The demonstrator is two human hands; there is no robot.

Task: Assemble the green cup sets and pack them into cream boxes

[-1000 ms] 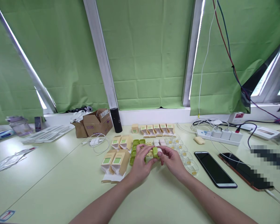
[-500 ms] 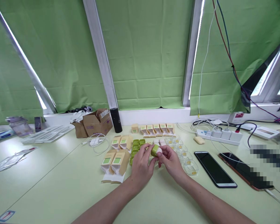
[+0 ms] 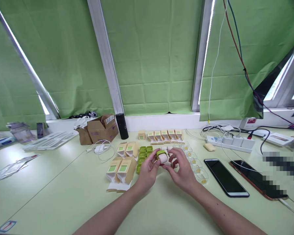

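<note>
On my feed I see a small olive-green shell (image 3: 158,152) wrapped around a pale, rounded block (image 3: 163,158), whose smooth pinkish-white end juts out. I have the pair held up in the left hand (image 3: 149,168), above the table (image 3: 63,199), well short of its far edge. The block's end tilts down toward me; how deep it sits, I can't tell.

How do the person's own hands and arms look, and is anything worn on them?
The left hand and right hand are bare, without gloves. No sleeve covers the visible left forearm or right forearm, and no watch or bracelet shows. The right forearm has a few small spots. I see no rings, though some fingers are partly hidden.
</note>
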